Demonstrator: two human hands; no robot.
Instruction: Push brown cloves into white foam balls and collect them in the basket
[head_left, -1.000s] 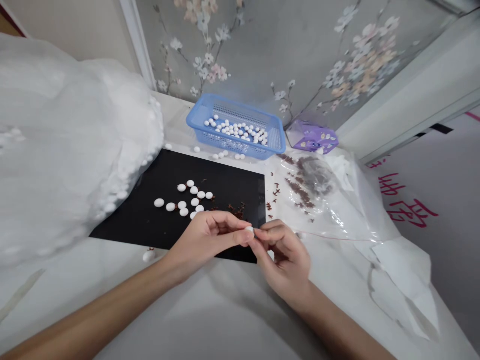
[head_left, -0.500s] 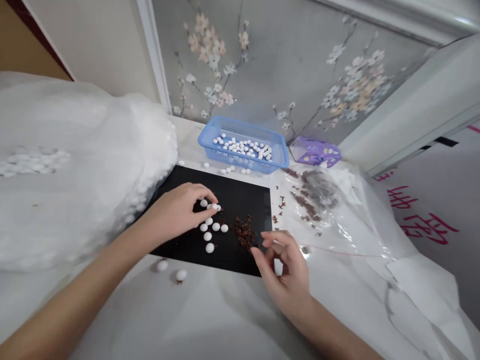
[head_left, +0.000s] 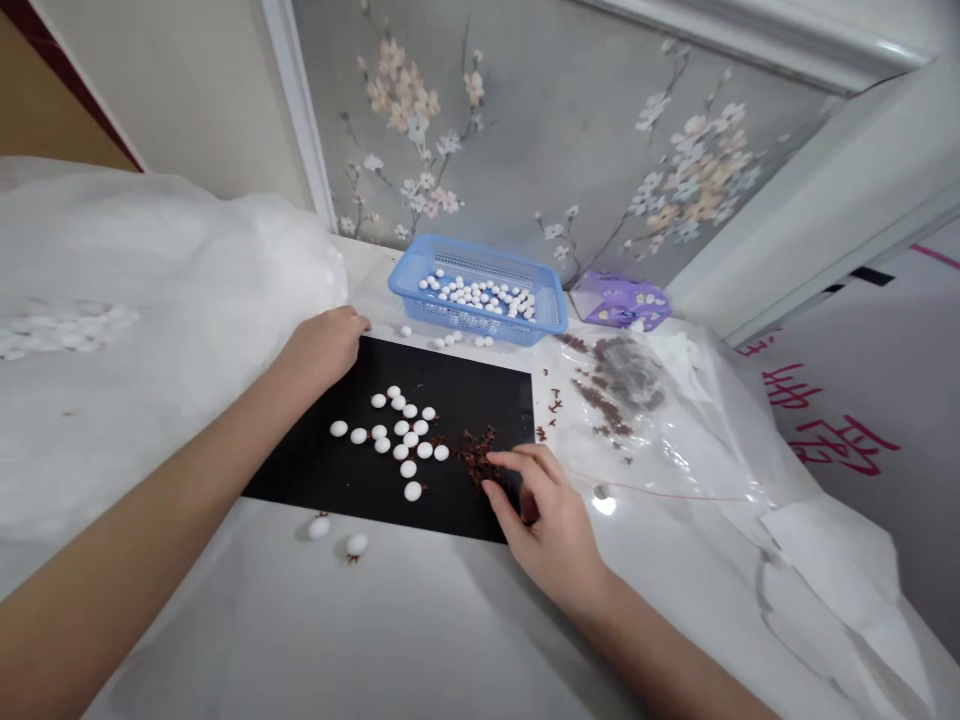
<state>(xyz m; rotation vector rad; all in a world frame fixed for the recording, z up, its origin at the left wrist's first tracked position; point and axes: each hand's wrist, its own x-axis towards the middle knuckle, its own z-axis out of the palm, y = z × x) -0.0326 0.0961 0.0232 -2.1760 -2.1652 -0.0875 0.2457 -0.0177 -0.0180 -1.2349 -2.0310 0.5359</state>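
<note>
L hand (head_left: 322, 350) rests at the top-left corner of the black mat (head_left: 480, 380), seen from the back w/ fingers curled loosely; nothing shows in it, but the fingers are mostly hidden, so can't fully tell. R hand (head_left: 544, 525) is low over the mat's right side, fingers open & curved, fingertips (head_left: 499, 459) at the edge of a loose heap of brown sprigs (head_left: 477, 456), no sprig clearly pinched. Approx 20 smooth white oval beads (head_left: 401, 435) lie in a loose cluster mid-mat, just left of the heap, some w/ tiny brown bits beside them; too small to tell if attached. Two more beads (head_left: 337, 535) sit apart on the white worktop (head_left: 225, 630) below the mat, one w/ a brown bit at its base. As things lie, far more beads remain in the blue plastic mesh basket (head_left: 480, 245) behind the mat than on it, w/ a few strays between. A crinkly clear plastic bag (head_left: 660, 430) at right holds more dark brown sprigs, some scattered on top. Bulky white translucent sheeting (head_left: 150, 300) is piled at left, a shiny purple packet (head_left: 619, 302) sits by the floral wall panel (head_left: 570, 120).
</note>
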